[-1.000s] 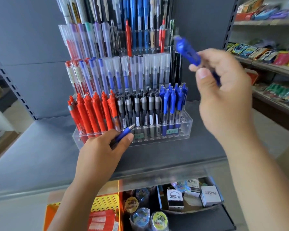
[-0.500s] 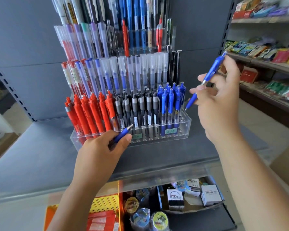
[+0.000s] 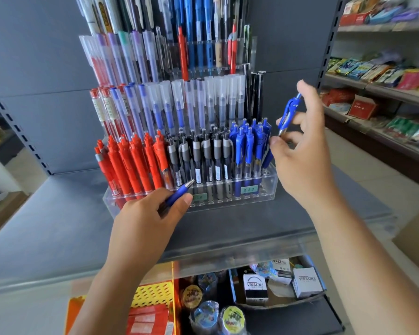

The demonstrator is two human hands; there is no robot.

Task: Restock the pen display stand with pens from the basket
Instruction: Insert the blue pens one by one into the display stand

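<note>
A clear acrylic pen display stand point(image 3: 264, 193) is set on a grey shelf point(image 3: 58, 226), with pens arranged upright in stepped tiers. In the lowest tier, red pens point(image 3: 131, 160) are grouped at the left, grey-and-black pens point(image 3: 203, 155) in the middle and blue pens point(image 3: 247, 143) at the right. A small green price label point(image 3: 249, 189) is fixed to the front wall below the blue group. The right hand point(image 3: 302, 155) is raised just beside the right end of the stand. A blue retractable pen point(image 3: 288, 112) is pinched between its fingers and held nearly upright, clip end up and tip down, close to the blue group but apart from it. The index finger is extended upward and the thumb is brought near the outermost blue pens. The left hand point(image 3: 145, 218) is curled in a grip round another blue pen point(image 3: 179, 193), whose silver tip is pointed up at the stand's front wall. Whether more pens are enclosed in that fist cannot be told. Below the shelf edge, part of a yellow perforated basket point(image 3: 153, 293) is seen, with white boxes marked VERSATILE point(image 3: 255, 286) to its right. Side shelves point(image 3: 385, 93) stocked with coloured packets are visible at the far right.
</note>
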